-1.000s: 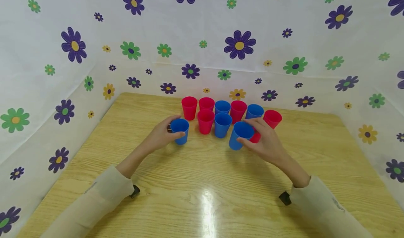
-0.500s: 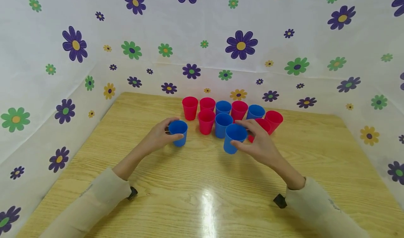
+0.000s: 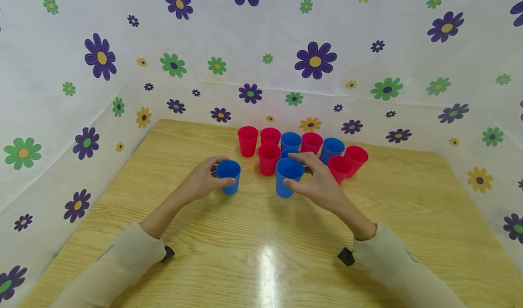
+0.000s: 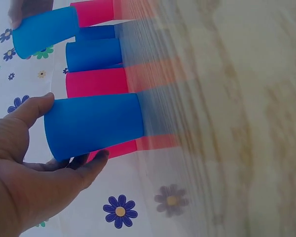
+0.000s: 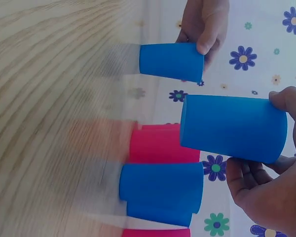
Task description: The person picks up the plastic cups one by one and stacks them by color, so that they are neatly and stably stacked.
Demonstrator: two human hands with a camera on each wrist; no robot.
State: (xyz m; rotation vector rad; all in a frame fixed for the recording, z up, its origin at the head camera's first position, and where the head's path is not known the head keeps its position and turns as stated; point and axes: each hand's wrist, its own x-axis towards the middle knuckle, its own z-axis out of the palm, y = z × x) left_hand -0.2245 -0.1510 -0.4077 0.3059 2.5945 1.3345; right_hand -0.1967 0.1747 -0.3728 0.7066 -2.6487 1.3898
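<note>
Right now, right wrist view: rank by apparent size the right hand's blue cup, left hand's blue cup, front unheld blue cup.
1. Blue cup in the right hand
2. Front unheld blue cup
3. Blue cup in the left hand
Apparent size only; nearness to camera may explain it.

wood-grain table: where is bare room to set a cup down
Bare table: between the sleeves, left of the left hand, and right of the rightmost red cup. Crowded: far middle, where red cups and blue cups cluster beyond the right hand.
</note>
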